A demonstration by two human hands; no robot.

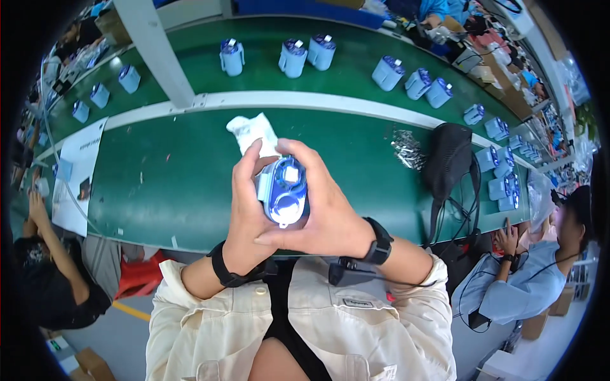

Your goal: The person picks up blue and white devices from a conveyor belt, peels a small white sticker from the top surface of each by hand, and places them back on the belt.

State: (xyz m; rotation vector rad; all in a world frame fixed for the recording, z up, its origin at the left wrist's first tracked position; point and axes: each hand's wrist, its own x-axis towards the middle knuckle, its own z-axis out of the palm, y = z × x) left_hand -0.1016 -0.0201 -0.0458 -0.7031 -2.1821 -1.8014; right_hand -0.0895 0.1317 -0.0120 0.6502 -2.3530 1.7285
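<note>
Between both hands, just above the near edge of the green worktable (197,209), is a small blue plastic device (284,190). Its dark blue top faces up, with two shiny round parts on it, a pale blue body and a small loop at the near end. My left hand (246,197) is wrapped round its left side. From the right, my right hand (324,206) closes round it, the thumb across its near end. Fingers and palms hide much of the body. Just beyond the fingertips lies a crumpled white cloth or wipe (252,131).
A black pouch (448,155) with cables and a pile of small metal parts (408,150) lie to the right. Behind a white rail (273,100), similar blue devices (293,58) stand in a row. A printed sheet (77,171) is at left. People sit on both sides.
</note>
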